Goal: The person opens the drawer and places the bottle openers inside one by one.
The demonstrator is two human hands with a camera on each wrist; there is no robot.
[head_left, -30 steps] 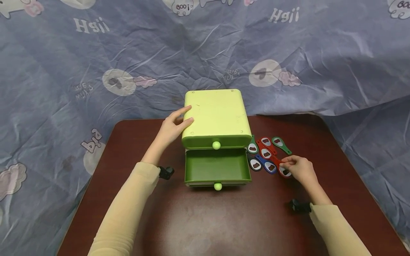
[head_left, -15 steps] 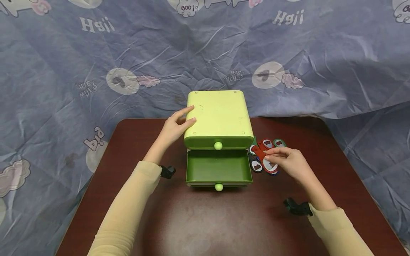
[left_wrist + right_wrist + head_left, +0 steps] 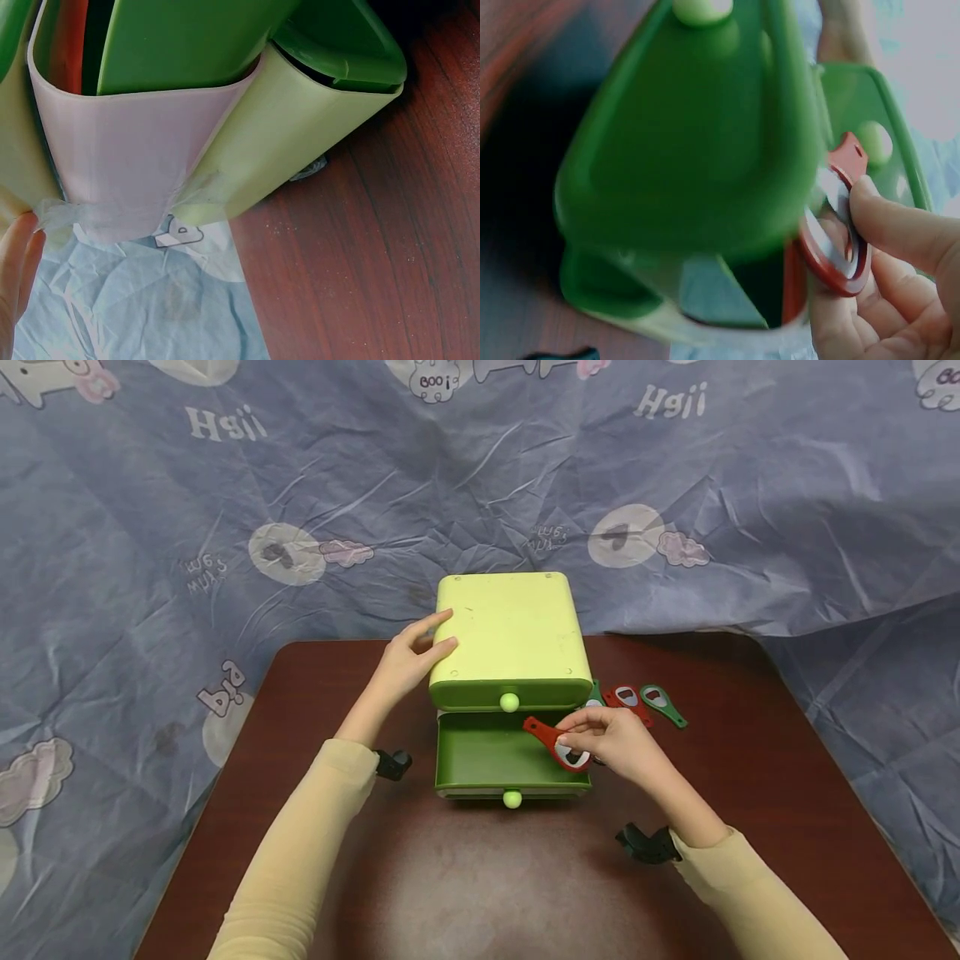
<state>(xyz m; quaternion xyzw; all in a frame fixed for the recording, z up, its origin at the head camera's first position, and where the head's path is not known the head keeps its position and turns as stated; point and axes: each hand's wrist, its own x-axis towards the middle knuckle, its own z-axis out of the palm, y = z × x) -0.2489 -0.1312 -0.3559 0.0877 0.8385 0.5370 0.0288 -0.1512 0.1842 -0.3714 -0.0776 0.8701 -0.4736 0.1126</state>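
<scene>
My right hand (image 3: 621, 745) pinches a red bottle opener (image 3: 547, 737) by its round metal end, with thumb and fingertips. It overlaps the right side of the pulled-out green lower drawer (image 3: 472, 752) in the head view. The right wrist view shows the thumb (image 3: 889, 221) lying along the rim of the opener's ring. On the left, my left hand (image 3: 401, 667) rests on the top edge of the yellow-green drawer cabinet (image 3: 513, 631), thumb and forefinger on its lid. Only some fingers (image 3: 11, 262) of that hand show in the left wrist view.
More bottle openers lie on the table right of the cabinet, among them a red one (image 3: 637, 707) and a green one (image 3: 673, 716); my right hand hides others. The upper drawer, with a round knob (image 3: 509, 702), is closed. A printed cloth (image 3: 405, 485) hangs behind the dark-red table (image 3: 480, 877).
My right hand has picked the red bottle opener up from the pile and carried it left to the open drawer. My left hand has stayed on the cabinet.
</scene>
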